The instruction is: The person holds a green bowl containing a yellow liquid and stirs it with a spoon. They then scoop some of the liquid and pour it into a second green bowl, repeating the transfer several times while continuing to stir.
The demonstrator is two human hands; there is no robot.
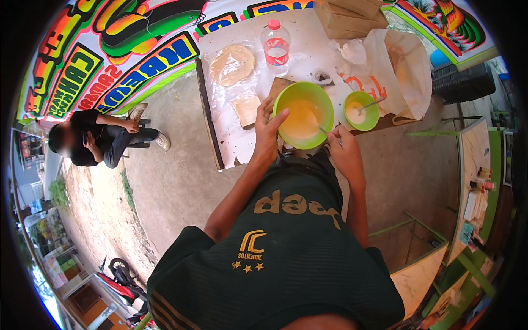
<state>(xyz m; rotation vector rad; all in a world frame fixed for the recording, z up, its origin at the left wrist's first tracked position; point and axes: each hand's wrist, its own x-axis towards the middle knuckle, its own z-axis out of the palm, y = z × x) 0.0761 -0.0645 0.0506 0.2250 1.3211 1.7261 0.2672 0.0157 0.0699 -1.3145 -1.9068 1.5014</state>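
Observation:
My left hand (268,128) grips the left rim of a large lime-green bowl (326,101), its thumb over the edge. Inside lies a yellow-orange liquid (298,117), paler and foamy toward the near side. A metal utensil (322,129) dips into it, and its handle is pinched in my right hand (344,148). The utensil's end is hidden in the liquid. To the right, a smaller green bowl (373,119) contains a creamy white mixture (354,113) with a spoon (372,104) resting in it. Both bowls are at the near side of the table.
On the white-covered table (231,144) are bagged flat round wrappers (233,65), a packet of square sheets (246,111) and a plastic bottle (276,49). Brown boxes (350,18) and a plastic bag (408,78) occupy the far right. A seated person (107,136) is at left.

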